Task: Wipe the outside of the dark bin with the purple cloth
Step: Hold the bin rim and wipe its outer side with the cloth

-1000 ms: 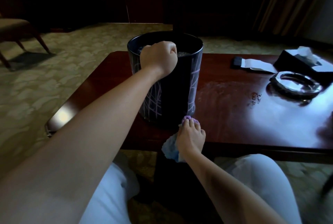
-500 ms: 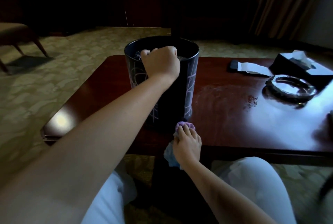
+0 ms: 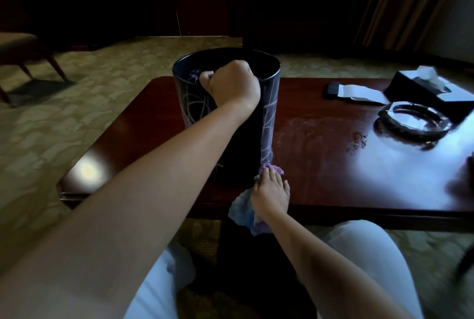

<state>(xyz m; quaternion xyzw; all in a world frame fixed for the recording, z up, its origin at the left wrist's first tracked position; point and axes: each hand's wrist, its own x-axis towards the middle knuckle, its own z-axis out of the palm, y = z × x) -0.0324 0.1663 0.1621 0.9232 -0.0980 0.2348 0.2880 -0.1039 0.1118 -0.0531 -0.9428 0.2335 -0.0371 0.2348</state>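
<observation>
The dark bin (image 3: 269,103), round with pale line patterns, stands upright on the red-brown table (image 3: 320,164). My left hand (image 3: 232,85) grips its near rim, fingers curled over the edge into the bin. My right hand (image 3: 270,194) holds the purple cloth (image 3: 272,168) and presses it against the bin's base at the near right side. A loose part of the cloth hangs below my wrist over the table's front edge. The bin's near wall is partly hidden by my left forearm.
At the right of the table lie a glass ashtray (image 3: 413,123), a dark tissue box (image 3: 431,87) and a remote on white paper (image 3: 359,91). A chair (image 3: 28,54) stands on the carpet at far left. My knees sit below the table's front edge.
My right hand with the cloth stays low at the bin's base, shifting slightly. The left hand keeps its grip on the rim. The view has tilted a little.
</observation>
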